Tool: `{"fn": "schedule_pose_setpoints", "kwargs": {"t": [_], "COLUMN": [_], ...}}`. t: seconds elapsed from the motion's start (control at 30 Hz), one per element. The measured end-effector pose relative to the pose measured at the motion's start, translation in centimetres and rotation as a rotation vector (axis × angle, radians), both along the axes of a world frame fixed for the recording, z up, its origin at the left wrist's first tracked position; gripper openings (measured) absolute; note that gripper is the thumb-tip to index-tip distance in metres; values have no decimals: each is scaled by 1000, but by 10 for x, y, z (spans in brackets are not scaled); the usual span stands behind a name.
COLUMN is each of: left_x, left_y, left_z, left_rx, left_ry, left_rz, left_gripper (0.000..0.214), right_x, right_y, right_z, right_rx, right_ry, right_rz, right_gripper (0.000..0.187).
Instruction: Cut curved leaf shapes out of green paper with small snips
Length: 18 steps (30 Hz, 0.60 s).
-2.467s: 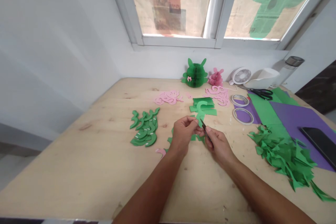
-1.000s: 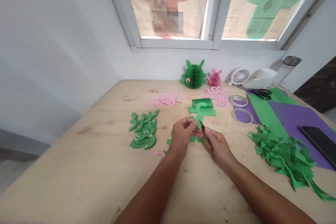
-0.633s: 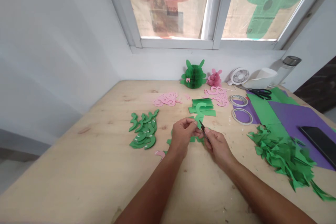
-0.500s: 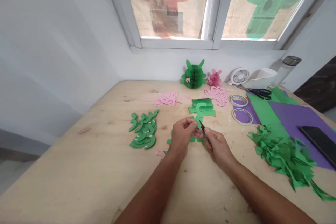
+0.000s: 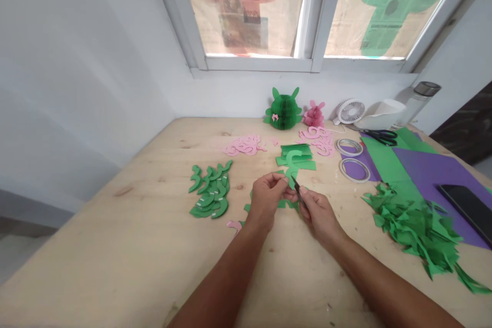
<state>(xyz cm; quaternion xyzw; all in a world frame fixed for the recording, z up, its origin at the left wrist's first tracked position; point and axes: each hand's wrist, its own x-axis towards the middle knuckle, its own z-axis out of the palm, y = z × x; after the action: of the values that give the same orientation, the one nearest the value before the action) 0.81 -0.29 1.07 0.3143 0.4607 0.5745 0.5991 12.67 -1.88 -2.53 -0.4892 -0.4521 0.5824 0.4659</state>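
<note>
My left hand [image 5: 266, 199] pinches a sheet of green paper [image 5: 287, 204], and a curved cut shape [image 5: 292, 160] rises from it. My right hand [image 5: 320, 213] grips small dark-bladed scissors [image 5: 298, 192], with the blades at the paper's edge beside my left fingers. Part of the paper is hidden behind both hands. To the left lies a heap of green crescent cutouts [image 5: 209, 193]. Pink curved cutouts [image 5: 244, 146] lie farther off, and more [image 5: 315, 138] lie beyond my right hand.
On the wooden table [image 5: 115, 246] lie a pile of green offcuts [image 5: 413, 228], purple paper [image 5: 434, 169], tape rolls [image 5: 354, 170], black-handled scissors [image 5: 380, 137] and a phone [image 5: 467, 207]. Paper honeycomb figures [image 5: 282, 109] and a small fan [image 5: 351, 111] stand by the wall.
My head view has shifted slightly. Both hands stay at the green paper, and the small blades have shifted slightly against its edge.
</note>
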Motion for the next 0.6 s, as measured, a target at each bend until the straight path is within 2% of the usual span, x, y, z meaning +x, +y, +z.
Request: {"fn": "schedule_pose_setpoints", "kwargs": {"t": [0.6], "left_x": [1], "left_y": [1], "left_z": [-2], "left_rx": [-8], "left_ry": [3], "left_rz": [12], "left_gripper": [18], "right_x": [-2], "right_y": [0], "right_z": [-3], "right_rx": [19], "right_ry": [-3], "right_rz": [-21], "right_gripper": [43]}}
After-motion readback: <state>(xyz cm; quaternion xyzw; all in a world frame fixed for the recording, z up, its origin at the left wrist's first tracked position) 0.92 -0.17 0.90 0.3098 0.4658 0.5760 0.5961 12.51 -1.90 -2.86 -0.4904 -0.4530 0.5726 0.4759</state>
